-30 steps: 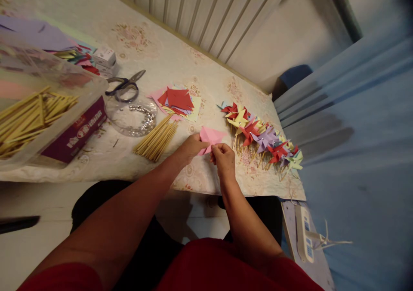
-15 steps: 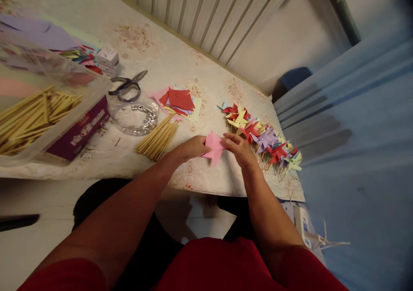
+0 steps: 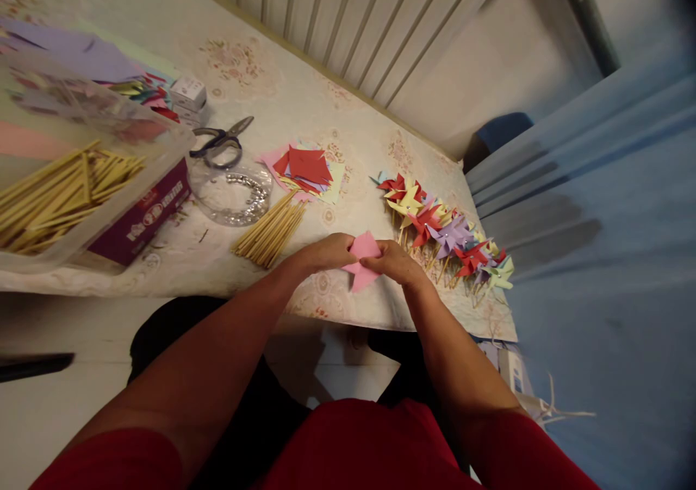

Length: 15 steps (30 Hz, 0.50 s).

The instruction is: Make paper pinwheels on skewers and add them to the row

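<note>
A piece of pink paper with pointed corners is held between my two hands above the table's front part. My left hand grips its left side, thumb on top. From the right, my right hand pinches it, with the thumb pressed near the paper's middle. Fingers beneath the paper are hidden. To the right of my hands lies a row of finished paper pinwheels on sticks. A bundle of thin wooden sticks rests left of my left hand, below a stack of coloured paper pieces.
On the left stands a clear plastic box holding many sticks. Scissors lie beside a round clear dish of small shiny pieces. Small white boxes sit behind. A blue curtain hangs at the right.
My right hand has closed in on the pink paper, its thumb now pressing near the middle. The paper has turned slightly between my hands. The whole view has shifted a little.
</note>
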{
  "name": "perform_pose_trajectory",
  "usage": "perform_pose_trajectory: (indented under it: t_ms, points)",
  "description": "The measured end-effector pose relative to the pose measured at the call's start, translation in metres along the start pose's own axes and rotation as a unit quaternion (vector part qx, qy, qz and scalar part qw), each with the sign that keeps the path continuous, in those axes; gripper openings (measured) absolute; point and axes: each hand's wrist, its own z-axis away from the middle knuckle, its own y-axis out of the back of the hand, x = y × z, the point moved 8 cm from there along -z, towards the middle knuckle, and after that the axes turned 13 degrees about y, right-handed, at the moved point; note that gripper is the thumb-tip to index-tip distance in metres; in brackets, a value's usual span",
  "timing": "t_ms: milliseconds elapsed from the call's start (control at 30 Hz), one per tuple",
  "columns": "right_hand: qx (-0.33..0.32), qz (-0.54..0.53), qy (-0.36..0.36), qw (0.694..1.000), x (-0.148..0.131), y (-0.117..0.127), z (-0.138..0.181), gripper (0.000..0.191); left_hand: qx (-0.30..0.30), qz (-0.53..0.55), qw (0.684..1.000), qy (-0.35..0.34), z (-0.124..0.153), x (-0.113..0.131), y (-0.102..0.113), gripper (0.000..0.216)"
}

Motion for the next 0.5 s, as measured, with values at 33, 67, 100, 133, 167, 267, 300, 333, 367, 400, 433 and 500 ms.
perform_pose_trajectory:
  t_ms: [33,67,100,133,167,267,300,333,367,400,433,500]
  points:
    - [-0.001,-0.001,0.000,1.000,-0.001,-0.001,0.000,0.015,0.003,0.000,1.000,0.000,-0.001,-0.001,0.000,0.007]
    - [-0.001,-0.004,0.002,1.000,-0.001,-0.002,0.000,0.014,0.006,0.002,1.000,0.001,-0.002,-0.002,0.001,0.007]
    - [0.002,-0.010,0.003,1.000,0.000,-0.002,0.001,0.014,0.007,0.010,1.000,0.004,-0.003,-0.003,0.001,0.006]
    - [0.009,-0.020,0.003,1.000,0.001,-0.001,0.001,0.013,0.008,0.024,1.000,0.008,-0.003,-0.004,0.001,0.005]
    - [0.022,-0.035,0.000,0.999,0.004,0.000,0.001,0.013,0.009,0.047,0.999,0.014,-0.004,-0.006,0.002,0.004]
    - [0.093,-0.108,-0.010,0.990,0.017,0.006,0.000,0.021,0.013,0.174,0.984,0.038,-0.002,-0.009,0.007,0.011]
    - [0.121,-0.137,-0.010,0.983,0.021,0.008,0.000,0.025,0.010,0.220,0.975,0.044,-0.001,-0.009,0.008,0.016]
    - [0.147,-0.167,-0.009,0.975,0.025,0.010,0.000,0.028,0.006,0.259,0.965,0.048,0.000,-0.009,0.008,0.022]
    - [0.171,-0.193,-0.008,0.966,0.027,0.011,0.000,0.031,0.003,0.288,0.956,0.048,0.001,-0.009,0.008,0.027]
    - [0.192,-0.214,-0.007,0.958,0.029,0.011,-0.001,0.032,0.001,0.306,0.951,0.044,0.001,-0.008,0.008,0.031]
    - [0.209,-0.229,-0.008,0.951,0.031,0.010,-0.001,0.032,-0.002,0.314,0.949,0.038,0.001,-0.008,0.007,0.034]
    - [0.231,-0.247,-0.010,0.941,0.032,0.006,-0.001,0.030,-0.013,0.313,0.949,0.027,-0.001,-0.008,0.003,0.036]
